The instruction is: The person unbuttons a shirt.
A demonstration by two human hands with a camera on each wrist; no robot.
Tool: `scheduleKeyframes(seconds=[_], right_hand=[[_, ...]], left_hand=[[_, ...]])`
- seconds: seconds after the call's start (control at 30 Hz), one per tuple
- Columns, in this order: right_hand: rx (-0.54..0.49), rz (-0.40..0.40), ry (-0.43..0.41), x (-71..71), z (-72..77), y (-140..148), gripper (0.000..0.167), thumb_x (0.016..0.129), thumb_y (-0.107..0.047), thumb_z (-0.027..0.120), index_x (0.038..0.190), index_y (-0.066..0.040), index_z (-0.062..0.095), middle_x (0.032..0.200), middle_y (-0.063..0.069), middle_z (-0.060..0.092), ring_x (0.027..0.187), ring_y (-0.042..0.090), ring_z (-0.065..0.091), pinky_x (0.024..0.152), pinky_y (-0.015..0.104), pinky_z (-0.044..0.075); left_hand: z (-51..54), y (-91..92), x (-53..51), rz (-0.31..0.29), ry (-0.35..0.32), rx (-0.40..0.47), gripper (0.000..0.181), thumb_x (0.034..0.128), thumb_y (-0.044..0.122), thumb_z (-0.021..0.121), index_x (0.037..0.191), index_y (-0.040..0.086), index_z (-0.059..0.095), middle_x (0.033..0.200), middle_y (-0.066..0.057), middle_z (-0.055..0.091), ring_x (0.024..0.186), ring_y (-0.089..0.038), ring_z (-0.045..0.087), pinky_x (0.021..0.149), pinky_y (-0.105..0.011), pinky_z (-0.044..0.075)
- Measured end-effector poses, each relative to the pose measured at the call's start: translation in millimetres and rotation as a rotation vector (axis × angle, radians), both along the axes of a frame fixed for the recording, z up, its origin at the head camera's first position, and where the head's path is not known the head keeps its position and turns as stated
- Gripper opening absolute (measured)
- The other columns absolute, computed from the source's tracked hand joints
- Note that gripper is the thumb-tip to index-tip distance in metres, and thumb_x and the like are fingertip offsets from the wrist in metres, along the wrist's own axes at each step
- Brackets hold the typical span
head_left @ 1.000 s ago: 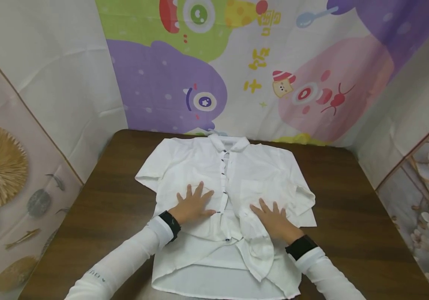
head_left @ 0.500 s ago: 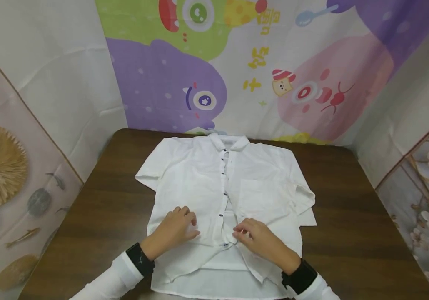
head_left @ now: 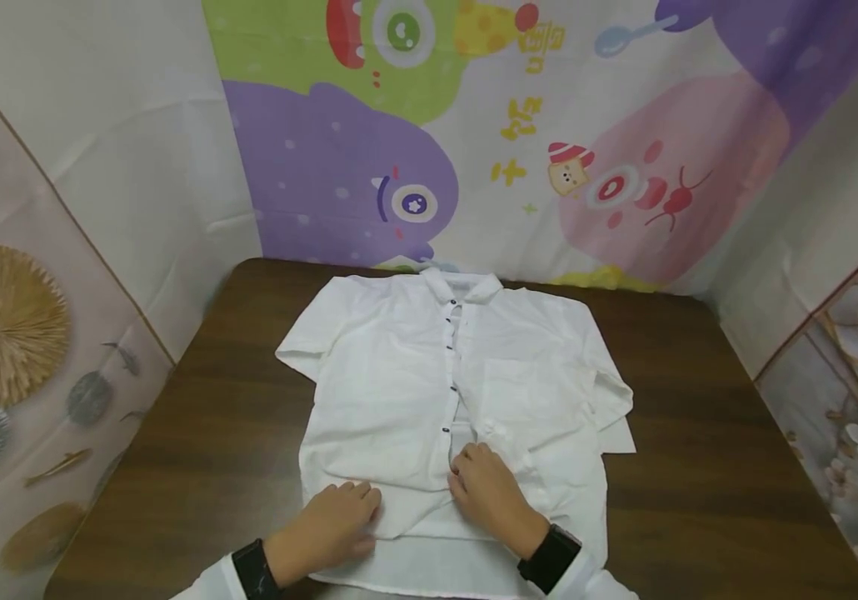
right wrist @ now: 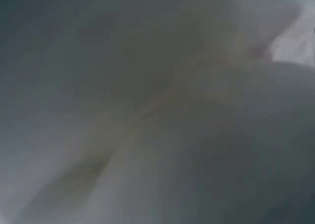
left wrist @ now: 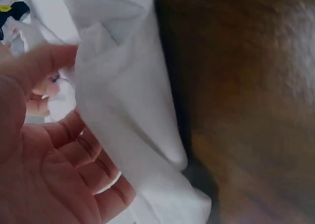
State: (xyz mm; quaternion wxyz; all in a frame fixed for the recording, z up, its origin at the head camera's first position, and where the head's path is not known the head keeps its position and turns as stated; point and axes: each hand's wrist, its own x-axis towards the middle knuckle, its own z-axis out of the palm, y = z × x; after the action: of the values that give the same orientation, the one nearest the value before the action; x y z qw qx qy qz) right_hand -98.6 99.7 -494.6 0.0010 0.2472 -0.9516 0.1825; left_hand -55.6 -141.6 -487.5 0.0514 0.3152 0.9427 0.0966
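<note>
A white short-sleeved button-up shirt (head_left: 391, 367) lies front up on the table, collar (head_left: 462, 287) at the far side, with dark buttons down its partly open front. My left hand (head_left: 331, 525) is at the lower left front. In the left wrist view, the thumb and curled fingers of that hand (left wrist: 54, 175) hold a fold of the shirt (left wrist: 128, 96). Near the bottom of the front opening, my right hand (head_left: 495, 500) pinches the front edge with curled fingers; its fingertips are partly hidden. Blurred cloth fills most of the right wrist view.
The dark brown wooden table (head_left: 691, 433) extends on both sides of the shirt. A cartoon-printed cloth (head_left: 504, 225) hangs along the back edge. Patterned panels (head_left: 99, 317) stand to the left and right.
Both hands were spread flat on the shirt, then drew back toward the hem with fingers curling. Now the left hand is lower at the left front, the right at the front opening.
</note>
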Motion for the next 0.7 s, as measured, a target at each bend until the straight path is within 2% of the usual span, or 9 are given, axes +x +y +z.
scheduleKeyframes(seconds=[0.07,0.13,0.27,0.33,0.4,0.47,0.53,0.6,0.7], right_hand=[[-0.16,-0.027,-0.17,-1.3,5.2,0,0.012,0.09,-0.015,0.055,0.081,-0.008,0.059,0.073,-0.002,0.054,0.064,0.01,0.046,0.057,0.023,0.038],[-0.37,-0.059,-0.39,-3.0,11.5,1,0.012,0.093,-0.013,0.05,0.083,-0.006,0.054,0.071,0.003,0.061,0.063,0.009,0.054,0.055,0.022,0.042],[-0.748,-0.076,-0.839,-3.3,22.8,0,0.015,0.097,-0.013,0.04,0.087,-0.002,0.044,0.082,0.019,0.07,0.07,0.017,0.068,0.062,0.027,0.053],[-0.87,-0.087,-1.039,-0.4,26.8,-1,0.016,0.099,-0.014,0.038,0.091,-0.002,0.042,0.085,0.02,0.07,0.071,0.018,0.069,0.066,0.031,0.055],[-0.905,-0.089,-1.163,4.1,28.5,-2,0.018,0.099,-0.016,0.036,0.097,0.0,0.043,0.084,0.017,0.07,0.07,0.017,0.069,0.066,0.031,0.055],[-0.88,-0.081,-1.222,9.2,27.1,-3,0.022,0.099,-0.017,0.036,0.101,0.003,0.046,0.08,0.013,0.07,0.065,0.014,0.068,0.063,0.03,0.055],[-0.81,-0.062,-1.223,14.4,23.0,-4,0.026,0.099,-0.018,0.037,0.1,0.005,0.049,0.076,0.015,0.07,0.059,0.013,0.066,0.058,0.028,0.054],[-0.71,-0.036,-1.173,19.1,17.4,-5,0.028,0.099,-0.018,0.037,0.093,0.005,0.052,0.072,0.018,0.069,0.051,0.011,0.063,0.051,0.027,0.052],[-0.552,-0.027,-1.046,25.1,10.7,-3,0.031,0.099,-0.02,0.039,0.083,0.001,0.053,0.064,0.018,0.067,0.04,0.01,0.056,0.04,0.028,0.048]], left_hand=[[1.4,-0.9,-0.2,0.011,-0.004,0.039,0.025,0.0716,0.019,0.073,0.075,0.017,0.048,0.069,0.009,0.044,0.061,-0.007,0.041,0.054,-0.025,0.035],[5.0,-3.4,-1.3,0.026,-0.031,0.093,0.021,0.072,0.01,0.07,0.075,0.016,0.05,0.068,0.009,0.045,0.058,-0.005,0.04,0.052,-0.023,0.035],[22.6,-12.7,-5.7,0.043,-0.172,0.198,0.015,0.0749,0.002,0.061,0.081,0.015,0.056,0.069,0.009,0.048,0.057,-0.003,0.039,0.05,-0.02,0.034],[32.5,-20.3,-8.3,0.04,-0.236,0.219,0.016,0.0769,0.002,0.057,0.084,0.015,0.061,0.071,0.009,0.05,0.058,-0.002,0.039,0.051,-0.02,0.035],[41.8,-28.8,-10.1,0.048,-0.312,0.21,0.018,0.0778,0.001,0.054,0.081,0.015,0.065,0.071,0.01,0.053,0.058,-0.002,0.04,0.052,-0.02,0.037],[47.1,-37.4,-10.5,0.079,-0.377,0.167,0.021,0.0771,0.002,0.053,0.074,0.017,0.067,0.069,0.01,0.055,0.056,-0.003,0.042,0.051,-0.022,0.037],[48.5,-43.9,-9.7,0.128,-0.427,0.096,0.022,0.0756,0.003,0.054,0.067,0.019,0.066,0.066,0.009,0.055,0.055,-0.006,0.042,0.051,-0.025,0.037],[46.6,-47.5,-7.9,0.187,-0.475,0.013,0.021,0.0741,0.005,0.056,0.062,0.021,0.063,0.062,0.008,0.052,0.053,-0.01,0.042,0.05,-0.027,0.035],[40.6,-47.8,-5.7,0.242,-0.513,-0.093,0.02,0.0734,0.007,0.059,0.059,0.021,0.062,0.061,0.005,0.05,0.054,-0.013,0.041,0.05,-0.029,0.032]])
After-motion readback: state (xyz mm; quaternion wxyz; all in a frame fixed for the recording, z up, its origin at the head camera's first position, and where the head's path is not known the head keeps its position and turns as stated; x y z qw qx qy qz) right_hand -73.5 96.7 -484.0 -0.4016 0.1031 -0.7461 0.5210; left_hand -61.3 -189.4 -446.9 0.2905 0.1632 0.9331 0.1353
